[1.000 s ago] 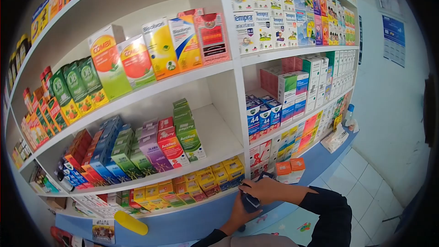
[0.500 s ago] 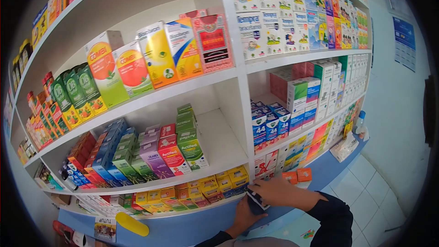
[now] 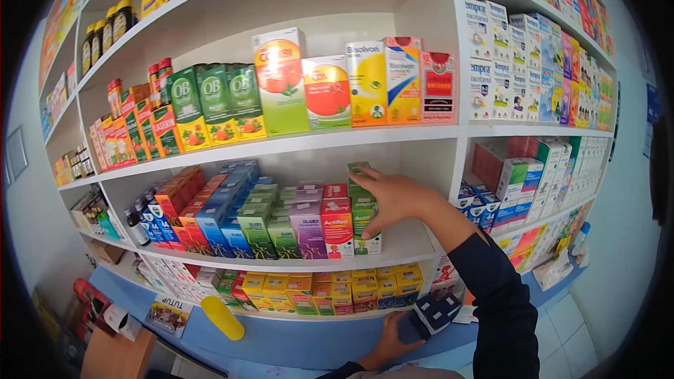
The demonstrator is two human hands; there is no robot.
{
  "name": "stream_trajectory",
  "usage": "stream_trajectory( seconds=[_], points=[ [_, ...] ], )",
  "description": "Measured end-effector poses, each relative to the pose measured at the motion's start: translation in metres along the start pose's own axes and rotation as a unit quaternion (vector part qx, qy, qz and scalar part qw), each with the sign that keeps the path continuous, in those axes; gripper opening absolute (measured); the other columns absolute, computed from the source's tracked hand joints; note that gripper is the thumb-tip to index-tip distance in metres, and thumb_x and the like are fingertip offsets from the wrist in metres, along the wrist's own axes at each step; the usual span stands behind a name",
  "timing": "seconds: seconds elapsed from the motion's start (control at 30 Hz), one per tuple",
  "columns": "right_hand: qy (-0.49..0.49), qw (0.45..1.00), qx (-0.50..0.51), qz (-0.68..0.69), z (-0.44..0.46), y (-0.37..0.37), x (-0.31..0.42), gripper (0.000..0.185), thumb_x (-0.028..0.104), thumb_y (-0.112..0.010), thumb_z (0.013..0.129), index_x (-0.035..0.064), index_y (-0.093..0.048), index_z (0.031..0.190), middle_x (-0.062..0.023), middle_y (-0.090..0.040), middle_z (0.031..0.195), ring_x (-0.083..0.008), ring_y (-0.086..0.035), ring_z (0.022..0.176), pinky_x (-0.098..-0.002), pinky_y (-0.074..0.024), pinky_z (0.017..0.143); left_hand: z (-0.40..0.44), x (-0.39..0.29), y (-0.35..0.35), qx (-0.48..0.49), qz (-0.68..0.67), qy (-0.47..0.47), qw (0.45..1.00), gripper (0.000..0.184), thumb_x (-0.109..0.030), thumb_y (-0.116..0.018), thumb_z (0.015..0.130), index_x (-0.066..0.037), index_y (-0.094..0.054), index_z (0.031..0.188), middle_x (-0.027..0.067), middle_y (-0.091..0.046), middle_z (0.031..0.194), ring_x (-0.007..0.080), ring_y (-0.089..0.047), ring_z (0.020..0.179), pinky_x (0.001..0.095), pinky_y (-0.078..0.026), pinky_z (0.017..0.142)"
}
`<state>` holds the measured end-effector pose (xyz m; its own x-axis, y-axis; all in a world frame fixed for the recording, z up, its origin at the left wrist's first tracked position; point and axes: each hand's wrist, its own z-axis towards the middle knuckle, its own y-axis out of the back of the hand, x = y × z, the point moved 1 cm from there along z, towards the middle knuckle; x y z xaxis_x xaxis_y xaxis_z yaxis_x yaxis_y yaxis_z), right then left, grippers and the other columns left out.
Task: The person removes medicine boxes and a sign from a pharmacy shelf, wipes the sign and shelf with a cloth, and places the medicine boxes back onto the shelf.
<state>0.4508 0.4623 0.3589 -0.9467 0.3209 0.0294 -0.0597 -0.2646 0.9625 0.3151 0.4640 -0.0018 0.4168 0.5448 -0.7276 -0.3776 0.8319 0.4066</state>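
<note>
My right hand (image 3: 394, 200) reaches onto the middle shelf, its fingers and thumb around a row of green Actifed boxes (image 3: 365, 221). Red Actifed boxes (image 3: 337, 228) stand directly left of that row, and purple boxes (image 3: 307, 230) come after them. Low on the blue counter, my left hand (image 3: 393, 342) grips the left side of some dark blue boxes (image 3: 435, 314) with white patches; part of its grip is hidden.
Yellow boxes (image 3: 365, 293) line the bottom shelf behind the counter (image 3: 288, 337). A yellow cylinder (image 3: 222, 318) lies at the left beside a "TUTUP" card (image 3: 167, 316). A white upright divider (image 3: 458, 63) stands right of my reaching arm. Combi boxes (image 3: 279, 81) fill part of the shelf above.
My right hand has left the dark boxes at the counter and moved up to the green Actifed row. The left hand stays low with the dark boxes. The view has turned left.
</note>
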Motion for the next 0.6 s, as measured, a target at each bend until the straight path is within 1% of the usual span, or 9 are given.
stream_trajectory(
  seconds=[0.03, 0.1, 0.23, 0.3, 0.33, 0.4, 0.47, 0.5, 0.6],
  points=[
    [0.004, 1.0, 0.0, -0.004, 0.004, -0.002, -0.003, 0.118, 0.054, -0.08, 0.048, 0.006, -0.027, 0.142, -0.0197, -0.022, 0.148, -0.0346, -0.043, 0.124, -0.0403, -0.0409, 0.098, 0.0, 0.001, 0.001, -0.015, -0.01, -0.005, 1.0, 0.093, -0.035, -0.086, 0.057, 0.001, -0.036, 0.126, 0.0201, -0.039, 0.121, 0.0335, -0.035, 0.118, 0.0415, -0.033, 0.099],
    [-0.006, 0.998, 0.052, 0.041, 0.005, -0.004, -0.005, 0.108, 0.05, -0.08, 0.053, 0.0059, -0.032, 0.14, -0.0183, -0.025, 0.147, -0.0323, -0.041, 0.126, -0.0385, -0.0376, 0.1, -0.001, 0.002, 0.002, -0.034, -0.023, -0.012, 0.999, 0.09, -0.034, -0.085, 0.059, 0.0, -0.037, 0.126, 0.0198, -0.04, 0.12, 0.0337, -0.036, 0.118, 0.0416, -0.033, 0.1],
    [-0.007, 0.998, 0.029, 0.053, -0.011, -0.006, 0.006, 0.099, 0.044, -0.08, 0.058, 0.0051, -0.036, 0.137, -0.019, -0.031, 0.143, -0.0321, -0.04, 0.127, -0.0372, -0.0363, 0.101, -0.006, 0.011, -0.004, -0.075, -0.032, -0.021, 0.996, 0.082, -0.033, -0.085, 0.059, -0.001, -0.041, 0.12, 0.0174, -0.042, 0.115, 0.0322, -0.037, 0.115, 0.0412, -0.033, 0.098],
    [0.005, 0.996, -0.025, 0.089, -0.021, -0.008, 0.013, 0.087, 0.034, -0.081, 0.061, 0.0067, -0.04, 0.133, -0.0184, -0.039, 0.137, -0.0328, -0.044, 0.123, -0.0369, -0.0378, 0.1, -0.005, 0.016, -0.008, -0.085, -0.038, -0.031, 0.995, 0.08, -0.032, -0.085, 0.059, -0.001, -0.042, 0.118, 0.0173, -0.042, 0.114, 0.0319, -0.037, 0.115, 0.0413, -0.032, 0.098],
    [0.002, 0.996, -0.024, 0.087, -0.024, -0.01, 0.014, 0.087, 0.034, -0.081, 0.061, 0.0067, -0.04, 0.133, -0.0184, -0.039, 0.137, -0.0328, -0.044, 0.123, -0.0369, -0.0378, 0.1, -0.006, 0.017, -0.009, -0.088, -0.047, -0.03, 0.995, 0.079, -0.032, -0.085, 0.059, 0.0, -0.042, 0.117, 0.0171, -0.042, 0.114, 0.0316, -0.037, 0.114, 0.0411, -0.033, 0.097],
    [0.026, 0.988, -0.096, 0.117, -0.031, -0.014, 0.016, 0.078, 0.028, -0.08, 0.06, 0.0101, -0.043, 0.127, -0.0138, -0.044, 0.129, -0.0323, -0.05, 0.115, -0.0389, -0.0432, 0.094, -0.008, 0.016, -0.008, -0.086, -0.059, -0.027, 0.994, 0.078, -0.032, -0.085, 0.059, 0.0, -0.042, 0.116, 0.017, -0.042, 0.113, 0.0312, -0.037, 0.113, 0.0409, -0.033, 0.096],
    [0.011, 0.983, -0.113, 0.141, -0.036, -0.015, 0.015, 0.075, 0.026, -0.08, 0.06, 0.0106, -0.043, 0.123, -0.0135, -0.045, 0.128, -0.0329, -0.05, 0.114, -0.0391, -0.0433, 0.093, -0.006, 0.013, -0.004, -0.073, -0.007, -0.04, 0.996, 0.077, -0.03, -0.086, 0.059, -0.001, -0.04, 0.115, 0.0149, -0.039, 0.111, 0.0271, -0.038, 0.107, 0.038, -0.039, 0.087],
    [0.0, 0.977, -0.133, 0.165, -0.039, -0.015, 0.015, 0.071, 0.024, -0.08, 0.06, 0.0112, -0.044, 0.12, -0.0131, -0.045, 0.127, -0.0335, -0.05, 0.114, -0.0394, -0.0433, 0.093, -0.007, 0.011, -0.004, -0.07, -0.009, -0.04, 0.997, 0.077, -0.03, -0.086, 0.059, -0.001, -0.04, 0.115, 0.0149, -0.039, 0.111, 0.0271, -0.038, 0.107, 0.038, -0.039, 0.087],
    [-0.001, 0.976, -0.157, 0.149, -0.057, -0.008, 0.021, 0.069, 0.022, -0.081, 0.06, 0.0118, -0.044, 0.117, -0.0133, -0.045, 0.125, -0.0349, -0.051, 0.111, -0.0397, -0.0444, 0.091, -0.007, 0.01, -0.003, -0.061, -0.022, -0.019, 0.998, 0.077, -0.029, -0.086, 0.06, -0.002, -0.041, 0.116, 0.0147, -0.038, 0.113, 0.0265, -0.039, 0.107, 0.0366, -0.041, 0.084]
  ],
)
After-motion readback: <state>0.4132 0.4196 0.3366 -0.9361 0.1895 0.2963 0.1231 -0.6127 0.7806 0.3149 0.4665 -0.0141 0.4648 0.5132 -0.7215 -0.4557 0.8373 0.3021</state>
